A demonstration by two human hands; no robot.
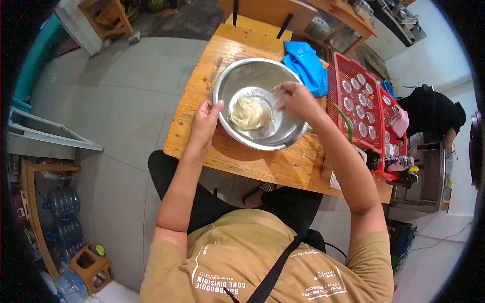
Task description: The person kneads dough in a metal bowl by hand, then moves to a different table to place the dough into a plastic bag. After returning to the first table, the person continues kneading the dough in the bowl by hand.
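A wide stainless steel bowl [295, 139] stands on the wooden table in front of me. Inside it sits a rough, pale yellow lump of dough [248, 113], with white flour around it on the bottom. My left hand [205, 120] grips the bowl's left rim, thumb on top. Above the right part of the bowl is my right hand [293, 98], apart from the dough. Its fingers are loosely bent and spread, dusted with white, and slightly blurred; I see nothing held in them.
A blue plastic bag [306, 68] lies behind the bowl. To the right, red baskets [334, 93] hold several clear round containers. A green stalk [344, 121] is near my right forearm. A person in black [434, 111] is at the far right. Water bottles [64, 207] stand at lower left.
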